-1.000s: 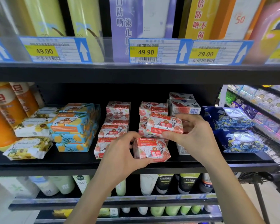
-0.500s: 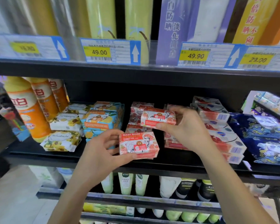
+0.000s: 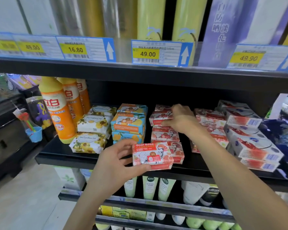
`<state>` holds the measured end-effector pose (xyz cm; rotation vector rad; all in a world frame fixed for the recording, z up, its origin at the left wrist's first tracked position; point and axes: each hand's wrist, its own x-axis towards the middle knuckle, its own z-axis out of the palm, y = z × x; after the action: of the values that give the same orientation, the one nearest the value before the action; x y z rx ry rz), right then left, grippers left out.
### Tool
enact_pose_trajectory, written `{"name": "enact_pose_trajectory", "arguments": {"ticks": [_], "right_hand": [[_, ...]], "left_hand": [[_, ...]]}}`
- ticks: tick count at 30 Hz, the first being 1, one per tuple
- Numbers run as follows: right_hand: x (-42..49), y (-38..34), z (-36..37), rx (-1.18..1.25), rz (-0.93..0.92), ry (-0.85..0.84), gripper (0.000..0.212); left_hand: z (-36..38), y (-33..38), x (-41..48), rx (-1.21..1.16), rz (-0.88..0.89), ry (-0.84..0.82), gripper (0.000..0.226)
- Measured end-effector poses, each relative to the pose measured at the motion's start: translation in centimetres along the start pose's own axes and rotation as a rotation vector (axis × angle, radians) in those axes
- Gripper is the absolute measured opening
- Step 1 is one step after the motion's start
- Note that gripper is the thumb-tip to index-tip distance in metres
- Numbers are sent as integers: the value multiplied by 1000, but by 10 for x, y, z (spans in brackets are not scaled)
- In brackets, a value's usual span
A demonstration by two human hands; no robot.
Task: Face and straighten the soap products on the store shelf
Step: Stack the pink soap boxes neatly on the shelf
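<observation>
On the black shelf (image 3: pixel 56 152) the right hand (image 3: pixel 181 121) gripped the top of the red soap stack (image 3: pixel 165 136), apparently squaring it. The left hand (image 3: pixel 116 161) held a Goat Soap bar (image 3: pixel 152 156) at the front edge, likely to be placed next, label forward.

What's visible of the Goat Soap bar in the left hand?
The Goat Soap bar is a rectangular block in paper-like red, pink and white wrap: white lettering on a red band, a goat drawing, a round pale label. Printed face toward the camera, slightly tilted, at the front edge of the shelf. The left hand grips its left end, thumb under the lower edge.
</observation>
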<state>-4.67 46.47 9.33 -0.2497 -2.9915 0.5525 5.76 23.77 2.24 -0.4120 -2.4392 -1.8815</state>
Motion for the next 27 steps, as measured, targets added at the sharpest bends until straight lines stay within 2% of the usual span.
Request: {"name": "enact_pose_trajectory", "arguments": {"ticks": [6,13,16,18,19,21,22,24,27], "right_hand": [[1,-2,2,-68,32,-27,58],[7,2,9,-112,34,-30,48],[-12,7,6,-92,-60,90,46],[-38,10,2,112,-168,166,48],[-54,12,-1,271,-212,133,48],[-83,14,-7,499,-292,-58,55],[-95,16,-8,524,-317,-151,63],[-109,20,-4,481,-356,-225,72],[-113,27,7,452,-375,-171,71]], "left_hand": [[-4,-6,0,-35,3,-22,64],[-5,-6,3,-55,-8,-3,63],[-4,-7,5,-43,-7,-3,59],[-4,-7,6,-45,-6,-4,58],[-4,-8,7,-47,-6,-6,59],[-3,-9,8,-54,-10,-6,61],[-2,-9,9,-59,-14,-12,62],[-1,-10,11,-61,-10,-19,65],[1,-8,13,-67,0,-25,69]]}}
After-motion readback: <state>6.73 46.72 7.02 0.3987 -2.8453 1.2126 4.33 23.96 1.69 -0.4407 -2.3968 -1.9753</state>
